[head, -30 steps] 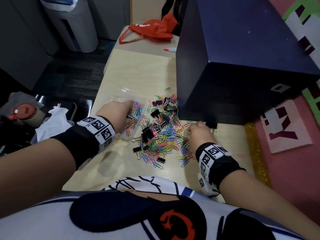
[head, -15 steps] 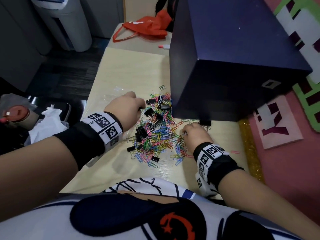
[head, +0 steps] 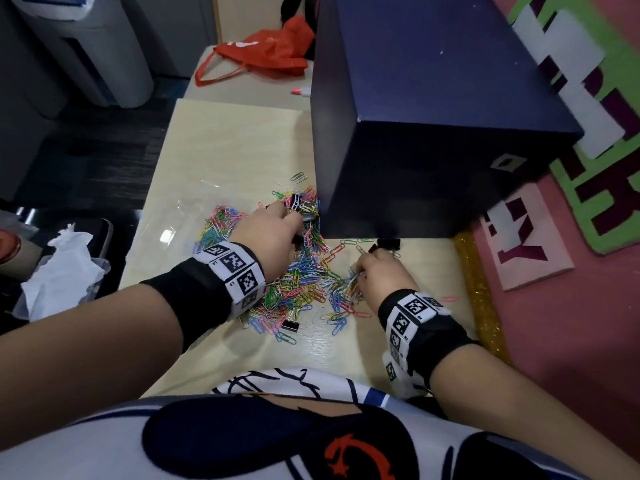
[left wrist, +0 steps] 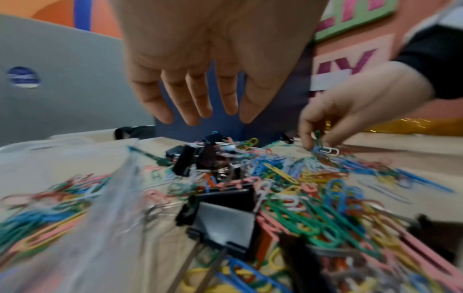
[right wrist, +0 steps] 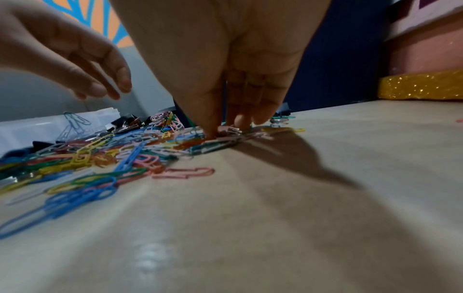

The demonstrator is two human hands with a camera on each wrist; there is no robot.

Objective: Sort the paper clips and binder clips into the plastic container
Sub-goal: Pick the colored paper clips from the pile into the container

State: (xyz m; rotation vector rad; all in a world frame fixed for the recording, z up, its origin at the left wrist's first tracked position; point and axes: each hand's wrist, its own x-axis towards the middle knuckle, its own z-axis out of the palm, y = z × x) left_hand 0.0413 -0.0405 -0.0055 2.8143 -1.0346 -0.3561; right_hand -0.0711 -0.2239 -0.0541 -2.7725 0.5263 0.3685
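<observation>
The left hand (left wrist: pixel 215 65) hovers over the binder clips (left wrist: pixel 200 156), fingers straight, holding nothing; the right hand (left wrist: pixel 355 107) pinches paper clips (left wrist: pixel 323 148) at the pile's (head: pixel 304 282) right edge; the clear container (head: pixel 180 230), some clips already in it, lies just left of the left hand.
</observation>
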